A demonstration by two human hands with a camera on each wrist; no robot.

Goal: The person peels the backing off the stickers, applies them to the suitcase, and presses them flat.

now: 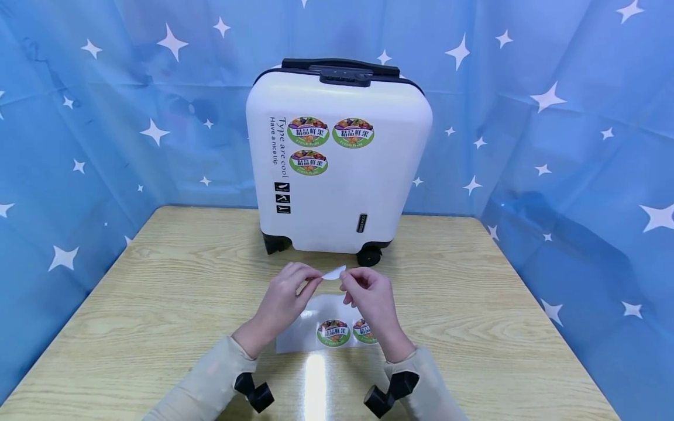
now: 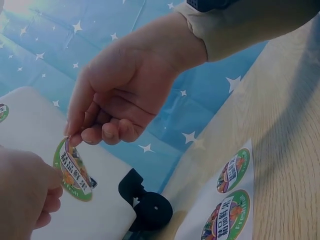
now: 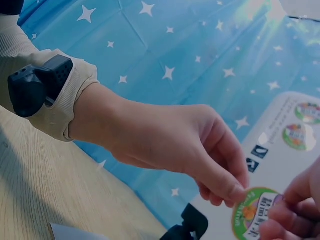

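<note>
An oval fruit sticker (image 2: 75,172) is held up between both hands, its white back facing up in the head view. My left hand (image 1: 281,295) pinches one end of it between thumb and fingers. At the opposite end, my right hand (image 1: 372,295) pinches it too. Its printed green-rimmed face shows in both wrist views. Below the hands, a white backing sheet (image 1: 297,338) lies on the table, bearing a sticker (image 1: 333,332) and another (image 1: 363,331) partly covered by the right hand. Behind stands a white suitcase (image 1: 337,202) with three such stickers on its upper front.
The suitcase stands upright on black wheels (image 1: 369,255) near the back of the wooden table (image 1: 174,292). Dark lettering runs down its left side, and a black handle (image 1: 340,66) tops it. A blue curtain (image 1: 526,117) with white stars surrounds the table.
</note>
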